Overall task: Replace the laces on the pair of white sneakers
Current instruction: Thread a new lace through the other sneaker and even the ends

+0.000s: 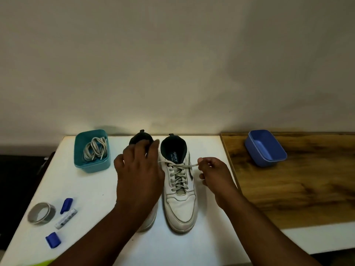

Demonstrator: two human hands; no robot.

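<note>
Here, at the frame's centre on the white bench (pixel 92 189), the right hand (pixel 215 175) pinches the lace end (pixel 195 165) of the right sneaker (pixel 180 204), while the left hand (pixel 139 173) rests spread, fingers loosely bent, over the left sneaker (pixel 148 223). Pulling sideways could drag the unsteadied shoe or snag the lace in its eyelets. The left hand hides the left sneaker's lacing.

Single head-worn view, looking forward and down, close over the white table (pixel 92 189), wall at twelve o'clock
</note>
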